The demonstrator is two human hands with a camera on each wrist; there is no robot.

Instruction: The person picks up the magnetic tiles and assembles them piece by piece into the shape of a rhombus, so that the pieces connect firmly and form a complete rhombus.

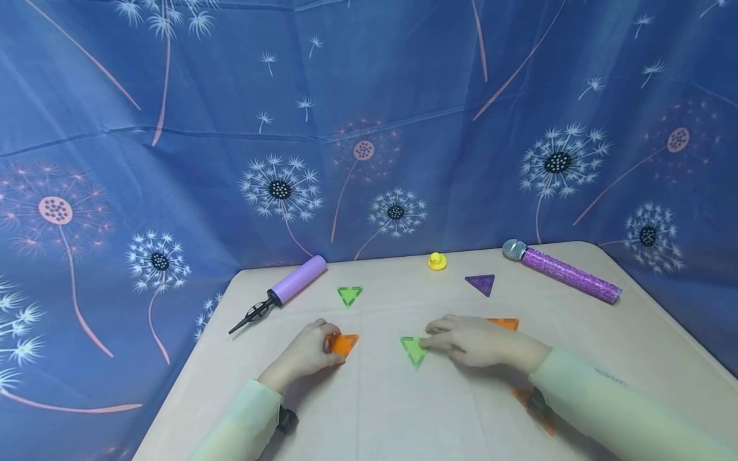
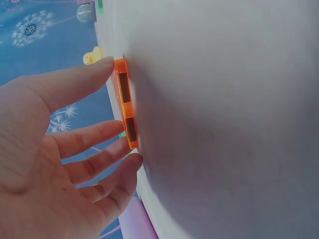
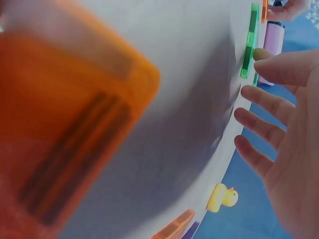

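My left hand (image 1: 308, 349) pinches an orange translucent triangular tile (image 1: 344, 345) by its edges. In the left wrist view the thumb is at one end of this orange tile (image 2: 125, 102) and the fingers are at the other. My right hand (image 1: 478, 339) reaches over the table, its fingertips touching the right corner of a light green triangular tile (image 1: 413, 352). The right wrist view shows the green tile (image 3: 250, 42) edge-on beside the thumb and index finger, with the other fingers spread apart. Whether the fingers reach beneath it is hidden.
Behind the hands lie another green triangle (image 1: 349, 295), a purple triangle (image 1: 481, 284), a yellow rubber duck (image 1: 437, 261), a purple balloon pump (image 1: 296, 280) and a glittery purple tube (image 1: 567, 274). Orange tiles (image 1: 504, 323) (image 1: 533, 410) are partly covered by the right hand and forearm.
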